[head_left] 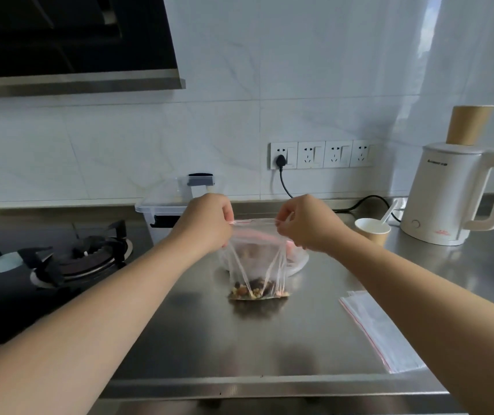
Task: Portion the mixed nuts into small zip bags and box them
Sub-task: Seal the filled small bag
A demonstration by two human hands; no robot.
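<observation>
Stainless steel makes up the surface (197, 330), set against a pale tiled wall with a row of sockets (322, 155). Both hands hold one small zip bag (254, 265) upright at its middle. The left hand (206, 223) pinches the left end of the bag's red-striped top edge with curled fingers, and the right hand (305, 224) pinches the right end the same way, so the strip is pulled taut between them. Mixed nuts (256, 290) sit in the bottom of the bag, which touches the surface. Just behind the bag lies what looks like a larger clear bag or dish (298, 263), mostly hidden, so I cannot tell which. A clear plastic box (161, 205) with dark latches stands behind the left hand. A stack of empty zip bags (380, 327) lies flat near the right forearm. A paper cup (373, 230) holding a white spoon (388, 214) stands beside a white kettle (455, 196), which has a brown paper cup (469, 124) inverted on its lid. A gas hob (51, 259) lies to the left.
</observation>
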